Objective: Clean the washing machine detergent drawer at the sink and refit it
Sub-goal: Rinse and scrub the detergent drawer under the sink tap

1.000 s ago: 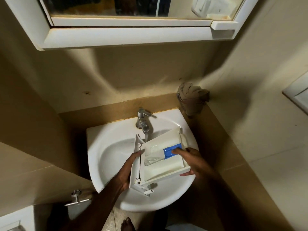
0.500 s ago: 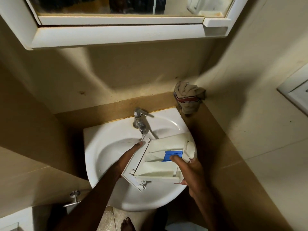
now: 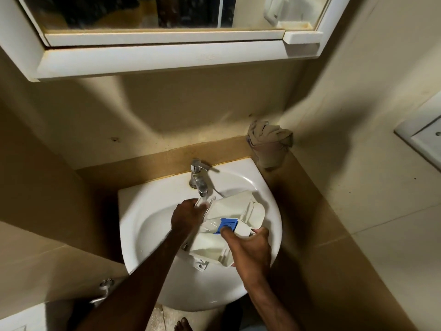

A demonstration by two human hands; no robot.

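Right hand [image 3: 250,249] clamped on the near right side of the drawer [image 3: 229,211], thumb on its blue insert [image 3: 228,225]. Left hand [image 3: 188,217] gripped on the drawer's left edge, tilted over the sink [image 3: 148,211], just under the tap [image 3: 199,179]. Crumpled cloth [image 3: 269,142] farther back, on the corner surface.

Glossy white ceramic sink [image 3: 148,211]; polished metal tap [image 3: 199,179]; smooth white plastic drawer [image 3: 229,206], blue plastic insert [image 3: 228,224]; crumpled cloth [image 3: 269,139].

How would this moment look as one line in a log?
step: rinsing | drawer: over sink, under tap | left hand: holds drawer's end | right hand: grips drawer, thumb on blue insert
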